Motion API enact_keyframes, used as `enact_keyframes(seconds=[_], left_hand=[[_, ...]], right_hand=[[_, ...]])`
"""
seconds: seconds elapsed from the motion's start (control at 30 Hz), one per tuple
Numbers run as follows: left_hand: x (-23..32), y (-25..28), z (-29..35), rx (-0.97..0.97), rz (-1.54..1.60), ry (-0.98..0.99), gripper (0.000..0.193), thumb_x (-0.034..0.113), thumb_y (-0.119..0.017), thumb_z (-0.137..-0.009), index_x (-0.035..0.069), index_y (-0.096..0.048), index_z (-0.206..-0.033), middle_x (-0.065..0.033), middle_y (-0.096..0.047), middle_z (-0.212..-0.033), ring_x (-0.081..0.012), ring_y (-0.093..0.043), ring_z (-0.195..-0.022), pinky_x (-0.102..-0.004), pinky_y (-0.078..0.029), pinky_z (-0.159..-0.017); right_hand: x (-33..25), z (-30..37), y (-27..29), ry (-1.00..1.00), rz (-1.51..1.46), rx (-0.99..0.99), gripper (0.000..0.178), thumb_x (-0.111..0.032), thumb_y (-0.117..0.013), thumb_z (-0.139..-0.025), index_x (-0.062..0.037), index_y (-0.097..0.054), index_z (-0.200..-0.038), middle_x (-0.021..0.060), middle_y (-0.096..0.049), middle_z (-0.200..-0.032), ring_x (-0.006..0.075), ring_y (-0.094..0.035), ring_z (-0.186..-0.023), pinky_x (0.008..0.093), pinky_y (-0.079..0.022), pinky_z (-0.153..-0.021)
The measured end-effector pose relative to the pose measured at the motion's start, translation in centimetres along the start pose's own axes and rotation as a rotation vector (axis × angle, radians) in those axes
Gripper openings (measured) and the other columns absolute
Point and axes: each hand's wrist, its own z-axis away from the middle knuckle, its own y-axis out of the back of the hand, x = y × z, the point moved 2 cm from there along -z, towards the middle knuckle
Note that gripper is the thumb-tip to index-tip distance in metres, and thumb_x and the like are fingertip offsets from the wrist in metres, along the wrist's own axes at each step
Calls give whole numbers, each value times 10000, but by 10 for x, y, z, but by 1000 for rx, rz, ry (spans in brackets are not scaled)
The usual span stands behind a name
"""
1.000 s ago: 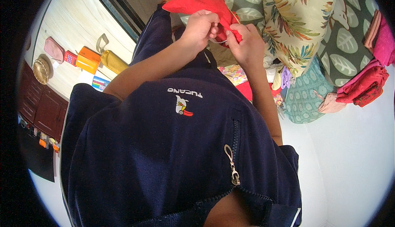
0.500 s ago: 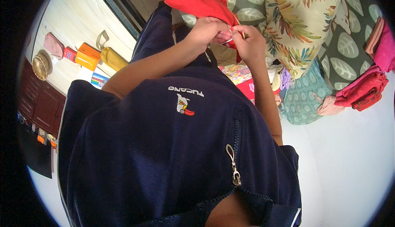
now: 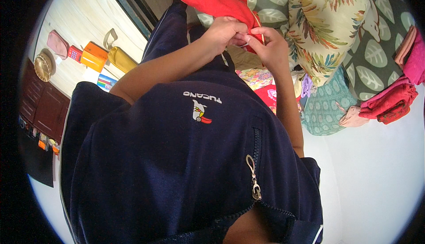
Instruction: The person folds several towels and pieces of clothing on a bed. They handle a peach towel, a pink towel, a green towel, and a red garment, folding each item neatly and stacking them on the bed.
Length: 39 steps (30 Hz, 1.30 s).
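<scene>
A bright red cloth piece (image 3: pixel 217 6), with light piping along one edge and a small pale dot like a snap or button, drapes over my lap at the top of the view. My left hand (image 3: pixel 225 34) is closed, its fingers bunched at the cloth's near end. Close against it, my right hand (image 3: pixel 271 48) pinches the same end between thumb and fingers. A thin white strip (image 3: pixel 241 46) shows under the fingertips; whether it is a cord or part of the cloth I cannot tell. The fingers partly hide the gripped end.
A leaf-print cushion (image 3: pixel 318 27) lies right of my hands on a grey-green leaf-patterned cover (image 3: pixel 374 58). Folded red and pink cloths (image 3: pixel 389 102), a teal cloth (image 3: pixel 330 107) and flowered fabric (image 3: pixel 254 78) lie nearby. At left are a yellow pouch (image 3: pixel 121 59) and an orange box (image 3: pixel 94 56).
Both hands stay together at the red cloth's end, with small shifts of the fingers. Less of the white strip shows now. The view has shifted slightly.
</scene>
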Motion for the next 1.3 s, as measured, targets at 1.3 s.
enact_keyframes(seconds=[1.3], left_hand=[[-20,11,-9,-148,-109,103,94,169,-639,-692,111,-591,-749,19,-547,-678,-86,-469,-610,-243,-311,-538]], right_hand=[[18,-3,-7,-140,-189,-85,127,-115,-622,-762,-17,-629,-842,41,-601,-684,67,-508,-566,209,-406,-528]])
